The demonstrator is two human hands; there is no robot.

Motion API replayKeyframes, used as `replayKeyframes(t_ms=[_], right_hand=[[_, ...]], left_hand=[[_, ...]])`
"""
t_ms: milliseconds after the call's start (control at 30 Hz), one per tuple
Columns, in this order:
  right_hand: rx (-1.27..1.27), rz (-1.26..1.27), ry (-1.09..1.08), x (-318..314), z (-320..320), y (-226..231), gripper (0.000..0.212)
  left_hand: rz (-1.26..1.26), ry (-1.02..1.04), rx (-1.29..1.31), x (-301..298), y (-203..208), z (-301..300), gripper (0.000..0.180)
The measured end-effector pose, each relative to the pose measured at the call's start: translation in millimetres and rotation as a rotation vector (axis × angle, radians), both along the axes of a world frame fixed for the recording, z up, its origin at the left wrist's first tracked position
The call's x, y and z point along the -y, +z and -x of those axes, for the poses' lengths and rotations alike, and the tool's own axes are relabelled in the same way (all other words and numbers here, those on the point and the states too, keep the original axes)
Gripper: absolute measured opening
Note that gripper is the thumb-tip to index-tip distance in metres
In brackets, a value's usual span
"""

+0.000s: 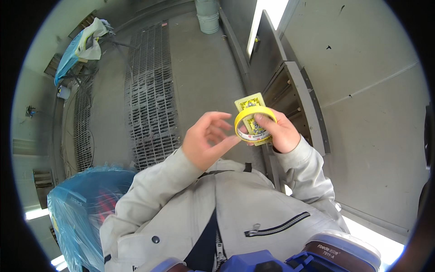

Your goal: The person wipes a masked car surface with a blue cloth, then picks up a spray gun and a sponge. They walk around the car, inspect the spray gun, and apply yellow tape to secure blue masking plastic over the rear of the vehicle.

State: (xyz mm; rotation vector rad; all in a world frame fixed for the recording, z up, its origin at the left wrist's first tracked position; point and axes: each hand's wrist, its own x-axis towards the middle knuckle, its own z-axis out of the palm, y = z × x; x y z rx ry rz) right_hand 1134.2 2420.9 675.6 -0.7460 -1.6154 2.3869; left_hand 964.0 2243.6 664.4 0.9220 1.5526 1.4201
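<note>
My right hand [286, 131] is closed on a roll of yellow tape [255, 110] together with a flat, yellow patterned card [248, 100]. Behind the roll, the card shows through the ring and sticks out above and below it. The right thumb reaches into the ring and presses on the card. My left hand [205, 141] is just left of the roll, its fingers apart and slightly curled with nothing between them. Its thumb tip comes up to the roll's lower left edge; whether it touches I cannot tell.
Floor grating [152, 86] runs ahead. Stacked buckets [208, 22] stand at the far wall. A metal door [269, 43] and an open recess [290, 97] lie to the right. Blue plastic sheeting [86, 213] is close on my left; a draped stand [79, 50] is farther off.
</note>
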Motion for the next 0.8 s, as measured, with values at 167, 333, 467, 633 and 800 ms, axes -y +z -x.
replayKeyframes(t_ms=[167, 333, 467, 633, 800], right_hand=[[-0.061, -0.109, 0.014, 13, -20, -11, 0.036], [0.146, -0.359, -0.409, -61, -81, -40, 0.045], [0.786, -1.399, -0.664, -113, -109, -72, 0.048], [0.652, -1.631, -0.794, -77, -90, -65, 0.049], [-0.152, -1.391, -0.223, 1, -32, -19, 0.04]], left_hand=[[0.094, -0.046, 0.148, -25, 1, 0, 0.02], [0.244, 0.026, 0.655, -27, -10, 23, 0.031], [0.238, -0.028, 0.969, -23, -14, 34, 0.04], [0.235, 0.045, 1.021, -20, -15, 32, 0.041], [0.341, -0.021, 1.049, -9, -9, 34, 0.043]])
